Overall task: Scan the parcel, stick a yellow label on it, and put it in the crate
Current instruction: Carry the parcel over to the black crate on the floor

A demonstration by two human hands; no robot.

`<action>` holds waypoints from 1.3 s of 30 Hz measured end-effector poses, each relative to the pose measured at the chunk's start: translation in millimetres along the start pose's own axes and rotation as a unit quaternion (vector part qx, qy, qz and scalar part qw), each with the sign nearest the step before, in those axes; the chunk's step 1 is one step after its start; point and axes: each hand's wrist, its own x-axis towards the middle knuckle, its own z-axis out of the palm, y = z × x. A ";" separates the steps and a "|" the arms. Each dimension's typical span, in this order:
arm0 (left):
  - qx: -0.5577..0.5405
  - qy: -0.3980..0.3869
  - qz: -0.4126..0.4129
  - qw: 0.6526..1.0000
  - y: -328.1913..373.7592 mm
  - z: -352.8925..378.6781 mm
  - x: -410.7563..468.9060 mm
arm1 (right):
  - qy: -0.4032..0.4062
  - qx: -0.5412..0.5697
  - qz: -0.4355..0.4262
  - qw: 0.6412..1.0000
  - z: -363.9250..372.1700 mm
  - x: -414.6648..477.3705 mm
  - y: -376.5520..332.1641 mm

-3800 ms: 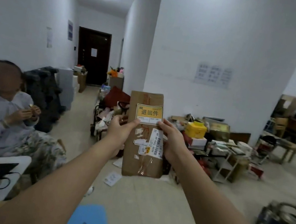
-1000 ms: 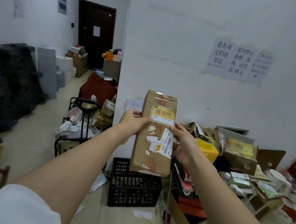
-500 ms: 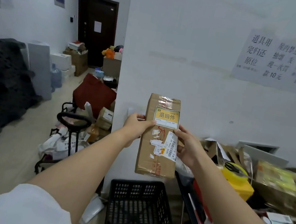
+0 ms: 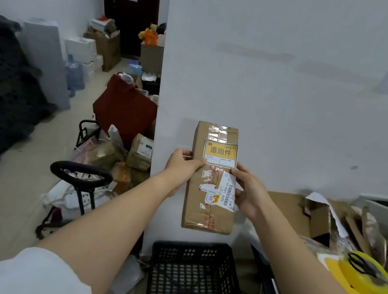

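I hold a tall brown cardboard parcel [image 4: 206, 209] upright in front of a white wall. A yellow label [image 4: 220, 152] is stuck near its top, and a white barcode sticker [image 4: 226, 191] sits lower on its face. My left hand [image 4: 182, 166] grips the parcel's left edge, and my right hand [image 4: 249, 193] grips its right edge. A black plastic crate [image 4: 194, 281] stands on the floor directly below the parcel; it looks empty inside.
A black hand trolley [image 4: 81, 179] with bags stands to the left. Right of the crate lie piled cardboard [image 4: 316, 217] and a yellow tape dispenser [image 4: 367, 281] with scissors. More boxes line the corridor toward a dark door [image 4: 129, 4].
I have walked from the open room up to the wall, and the crate has come into view beneath the parcel. Both hands kept the same grip on the parcel.
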 end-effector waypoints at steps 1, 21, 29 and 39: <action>0.005 -0.001 -0.008 1.000 -6.8 0.9 9.1 | -0.001 0.002 0.010 1.000 -1.6 10.3 4.6; 0.078 0.124 -0.198 0.969 -202.5 14.4 125.9 | -0.066 -0.001 0.241 0.968 -44.4 178.0 152.4; 0.057 0.127 -0.237 0.962 -293.7 10.5 146.5 | -0.070 0.049 0.292 0.953 -55.3 216.7 239.7; 0.114 0.108 -0.290 0.944 -434.1 10.5 152.2 | -0.042 0.018 0.327 0.944 -89.6 232.1 381.9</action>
